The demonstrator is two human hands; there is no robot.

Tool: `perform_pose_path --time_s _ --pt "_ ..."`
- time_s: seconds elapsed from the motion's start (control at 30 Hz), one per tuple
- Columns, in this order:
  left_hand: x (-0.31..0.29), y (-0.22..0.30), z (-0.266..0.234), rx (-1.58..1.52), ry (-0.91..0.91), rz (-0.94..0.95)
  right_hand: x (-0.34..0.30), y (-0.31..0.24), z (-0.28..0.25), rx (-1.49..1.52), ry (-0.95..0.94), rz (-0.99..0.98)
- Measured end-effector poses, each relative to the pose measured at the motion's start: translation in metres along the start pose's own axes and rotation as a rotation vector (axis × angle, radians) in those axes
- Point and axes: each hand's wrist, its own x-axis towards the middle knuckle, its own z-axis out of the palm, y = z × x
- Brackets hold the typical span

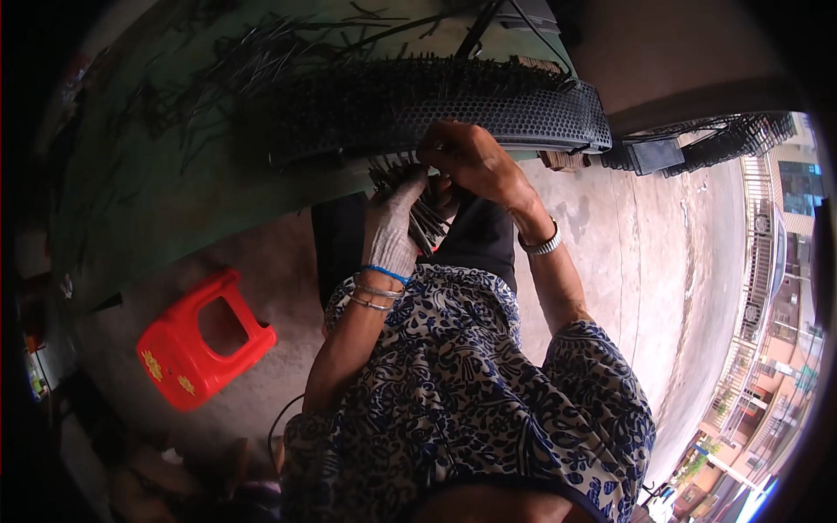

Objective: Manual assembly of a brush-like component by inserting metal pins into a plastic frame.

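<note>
Head view: my left gloved hand [403,207], fingers clamped on dark strips [424,228]; right hand [472,162] near perforated tray [497,115], grip unclear to me.

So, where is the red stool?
In the head view, the red stool is lower left, on the floor, left of the left forearm, near the green table.

The head camera is looking steeply down from the person's own head, and its wide fisheye lens is bending straight edges toward a dark rim. The patterned shirt [462,366] is filling the near side, close below the lens. The left hand [399,209] and right hand [471,161] are showing farther off, above the middle. The view is also taking in the green table [131,218] on the far left, the red stool [187,370] on the left and the concrete ground [663,261] on the right.
</note>
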Motion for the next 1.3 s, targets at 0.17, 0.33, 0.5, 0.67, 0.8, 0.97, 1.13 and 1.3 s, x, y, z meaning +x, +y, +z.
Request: perform_pose_path --time_s 0.17,0.33,0.5,0.67,0.8,0.97,1.13,1.3 --pt "0.005 0.005 -0.002 -0.034 0.029 -0.042 0.009 0.002 -0.009 -0.110 0.327 -0.200" --pt "0.007 0.002 0.009 -0.121 0.061 -0.120 0.035 0.011 -0.003 -0.297 0.737 -0.423" --pt "0.006 -0.001 0.006 0.014 0.072 -0.012 0.047 0.021 0.001 -0.277 0.797 -0.499" --pt "0.007 0.001 -0.002 0.149 0.052 -0.034 0.043 0.024 0.002 -0.239 0.759 -0.430" --pt "0.006 -0.002 0.000 0.140 0.049 -0.041 0.041 0.031 0.001 -0.380 0.705 -0.433" --pt "0.006 0.000 -0.001 0.156 0.059 -0.028 0.038 0.026 0.009 -0.619 0.741 -0.394" --pt "0.005 0.000 -0.003 0.142 0.039 -0.011 0.003 0.013 -0.004 -0.184 0.335 -0.116" --pt "0.008 -0.003 0.009 0.055 0.135 -0.049 -0.004 0.015 -0.002 0.071 0.281 -0.143"
